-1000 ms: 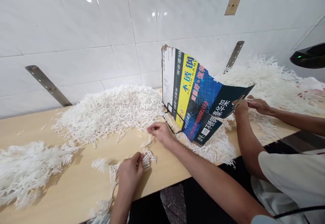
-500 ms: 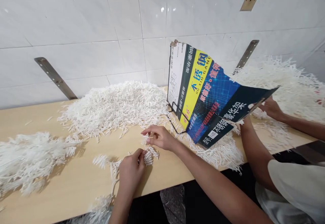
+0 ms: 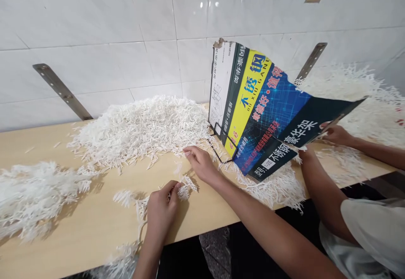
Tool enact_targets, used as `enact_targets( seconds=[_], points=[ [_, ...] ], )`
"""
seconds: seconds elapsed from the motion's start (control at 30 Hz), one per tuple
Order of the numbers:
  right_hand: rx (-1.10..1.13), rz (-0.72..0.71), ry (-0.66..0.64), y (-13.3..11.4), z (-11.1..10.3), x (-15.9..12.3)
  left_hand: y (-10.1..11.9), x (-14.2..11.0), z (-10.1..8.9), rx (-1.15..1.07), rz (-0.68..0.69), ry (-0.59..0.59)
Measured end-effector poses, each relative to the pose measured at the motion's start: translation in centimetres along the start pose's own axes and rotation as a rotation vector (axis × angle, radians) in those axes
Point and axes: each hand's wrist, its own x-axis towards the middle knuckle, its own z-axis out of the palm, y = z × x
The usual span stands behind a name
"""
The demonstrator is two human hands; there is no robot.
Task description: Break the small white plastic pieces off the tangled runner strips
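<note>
My left hand is low at the middle of the table, thumb and fingers closed on a branched strip of small white plastic pieces. Part of this strip sticks out to the right of the fingertips, while more white strands hang on the hand's left side. Above and to the right is my right hand, its thumb and fingers drawn together. Whether anything is between them I cannot make out. Blurred white bits show just below its fingertips. Behind it, a large heap of loose white pieces lies against the wall.
Tangled white strands lie at the left of the wooden table. A printed cardboard sheet stands in a black wire frame on the right. Beyond it are a co-worker's hand and another white pile. Metal brackets are on the tiled wall.
My right hand has moved slightly up and away from my left hand, and its fingers have come together. My left hand keeps its hold on the white strip. The view has shifted slightly.
</note>
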Motion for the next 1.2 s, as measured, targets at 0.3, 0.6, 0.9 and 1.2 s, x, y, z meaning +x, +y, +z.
enact_targets(
  seconds=[0.3, 0.6, 0.9, 1.2],
  points=[
    [0.398, -0.028, -0.643, -2.7, -1.6, -0.5, 0.1, -0.1, -0.5, -0.172, 0.006, -0.055],
    [0.320, 0.112, -0.754, -2.1, -1.9, -0.4, -0.1, -0.1, -0.4, -0.061, 0.017, -0.063],
    [0.306, 0.099, -0.689, -2.1, -2.4, -0.2, -0.1, 0.0, -0.4, -0.061, 0.037, -0.079],
    [0.580, 0.094, -0.767, -2.1, -2.7, 0.0, -0.1, 0.0, -0.4, -0.081, 0.010, -0.091]
  ],
)
